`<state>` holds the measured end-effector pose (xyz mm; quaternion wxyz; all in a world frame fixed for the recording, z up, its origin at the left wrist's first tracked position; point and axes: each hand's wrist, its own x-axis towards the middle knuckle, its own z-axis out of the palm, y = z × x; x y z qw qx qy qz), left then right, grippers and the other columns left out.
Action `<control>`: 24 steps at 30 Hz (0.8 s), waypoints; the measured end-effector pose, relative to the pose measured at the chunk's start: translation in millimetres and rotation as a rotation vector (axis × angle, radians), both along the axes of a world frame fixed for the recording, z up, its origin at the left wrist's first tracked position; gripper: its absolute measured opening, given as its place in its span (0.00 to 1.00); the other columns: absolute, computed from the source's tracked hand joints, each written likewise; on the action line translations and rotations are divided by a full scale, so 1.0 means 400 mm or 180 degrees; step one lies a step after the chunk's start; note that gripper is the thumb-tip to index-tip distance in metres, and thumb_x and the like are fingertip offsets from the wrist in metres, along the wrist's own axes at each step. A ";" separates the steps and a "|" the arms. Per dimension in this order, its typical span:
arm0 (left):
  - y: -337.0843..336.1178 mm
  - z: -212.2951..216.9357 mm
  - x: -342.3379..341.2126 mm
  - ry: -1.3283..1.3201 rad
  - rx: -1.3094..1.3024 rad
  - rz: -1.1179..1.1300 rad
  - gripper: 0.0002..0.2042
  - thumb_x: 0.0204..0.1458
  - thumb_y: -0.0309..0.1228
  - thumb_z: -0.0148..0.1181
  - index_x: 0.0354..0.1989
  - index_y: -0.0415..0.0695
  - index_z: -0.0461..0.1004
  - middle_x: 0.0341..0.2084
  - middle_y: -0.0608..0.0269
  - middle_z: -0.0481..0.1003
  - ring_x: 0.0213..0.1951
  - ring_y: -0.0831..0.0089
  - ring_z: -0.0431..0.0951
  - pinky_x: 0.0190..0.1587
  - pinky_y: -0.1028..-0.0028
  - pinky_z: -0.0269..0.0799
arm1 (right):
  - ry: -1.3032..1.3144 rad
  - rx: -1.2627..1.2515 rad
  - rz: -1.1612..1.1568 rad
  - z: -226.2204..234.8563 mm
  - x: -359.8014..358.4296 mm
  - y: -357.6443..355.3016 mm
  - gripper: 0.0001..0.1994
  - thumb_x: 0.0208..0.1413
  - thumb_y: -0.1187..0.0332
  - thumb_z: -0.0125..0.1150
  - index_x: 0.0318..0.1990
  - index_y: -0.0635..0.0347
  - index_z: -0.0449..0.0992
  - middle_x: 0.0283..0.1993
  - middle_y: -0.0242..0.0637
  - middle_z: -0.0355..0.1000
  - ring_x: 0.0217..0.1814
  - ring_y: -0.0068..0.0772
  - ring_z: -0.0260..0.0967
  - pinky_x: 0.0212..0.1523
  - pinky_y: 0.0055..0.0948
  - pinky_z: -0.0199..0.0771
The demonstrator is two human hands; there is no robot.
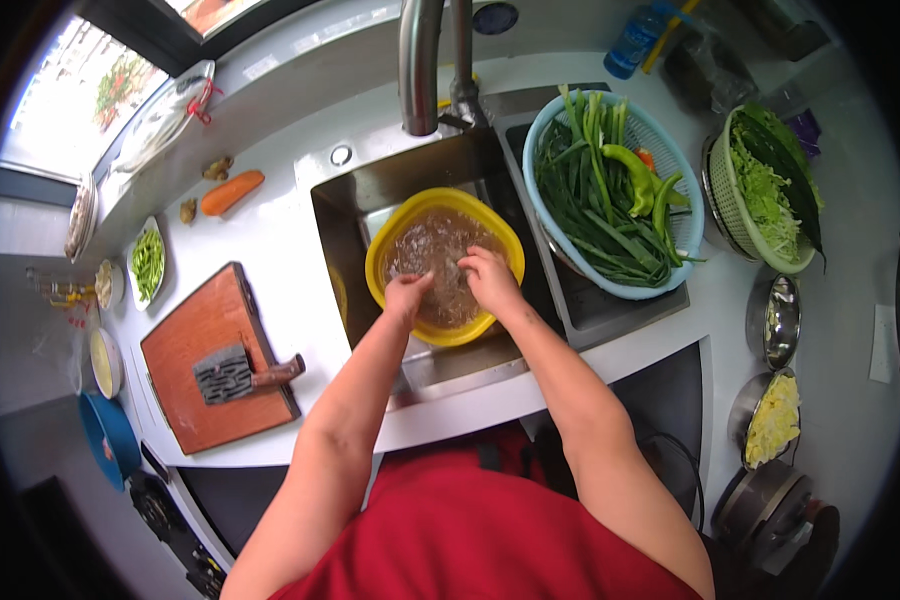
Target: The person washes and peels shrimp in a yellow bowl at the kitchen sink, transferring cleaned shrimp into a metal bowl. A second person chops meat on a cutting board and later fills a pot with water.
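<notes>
A yellow plastic basin [378, 262] sits inside the steel sink [345, 200], with murky, rippling water [440, 235] in it. Both of my hands reach into that water. On the left side, my left hand [408, 296] has its thumb and fingers drawn together, with the tips under the surface. My right hand [491, 281], a little higher and to the right, has curled fingers at the waterline. Ripples and glare hide whatever is between the fingers of either hand. The faucet [422, 70] stands above the sink's far edge.
At right, a light-blue basket [690, 165] holds scallions and green peppers. Left lie a wooden cutting board [195, 335], a cleaver [225, 376] and a carrot [232, 192]. A green colander [725, 190] and several bowls of cut food line the far right.
</notes>
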<state>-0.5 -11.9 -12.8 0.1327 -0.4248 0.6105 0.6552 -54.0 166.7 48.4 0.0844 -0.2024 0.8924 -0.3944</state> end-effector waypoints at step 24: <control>0.200 0.092 -0.074 0.0198 -0.0723 -0.1007 0.21 0.40 0.22 0.60 0.46 0.38 0.70 0.41 0.57 0.72 0.40 0.70 0.72 0.44 0.75 0.67 | -0.0945 -0.4177 -0.3460 0.445 0.040 0.831 0.06 0.55 0.68 0.52 0.40 0.56 0.70 0.30 0.27 0.67 0.30 0.19 0.64 0.24 0.18 0.63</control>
